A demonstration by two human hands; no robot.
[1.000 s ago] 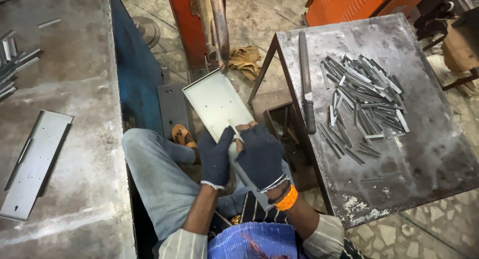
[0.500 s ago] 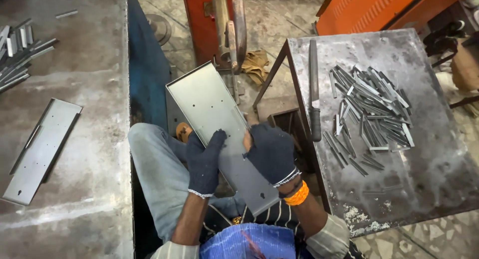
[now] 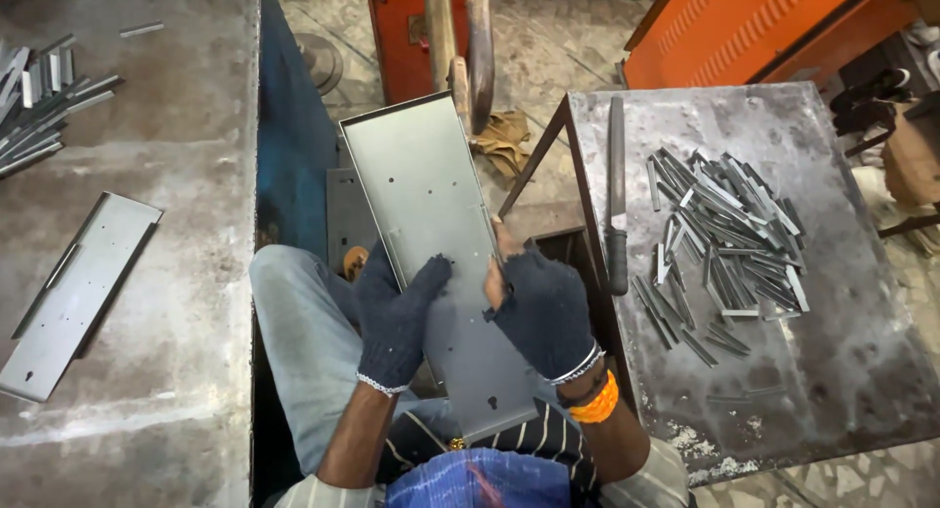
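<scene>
A long grey sheet-metal tray (image 3: 423,190) with raised edges and small holes lies lengthwise over my lap, its far end pointing away from me. My left hand (image 3: 397,312), in a dark knit glove, grips its left edge near the middle. My right hand (image 3: 540,307), in a fingerless dark glove with an orange band at the wrist, holds the right edge, bare fingertips on the rim. I sit between two metal tables, jeans visible under the tray.
The right steel table (image 3: 842,391) carries a pile of several small metal strips (image 3: 729,244) and a long file (image 3: 616,200). The left table (image 3: 176,302) holds a similar tray (image 3: 73,293) and more strips (image 3: 44,102). An orange machine (image 3: 744,28) stands behind.
The tray has slid toward me through both hands, so more of its length now lies over my lap. My hands now grip nearer its middle.
</scene>
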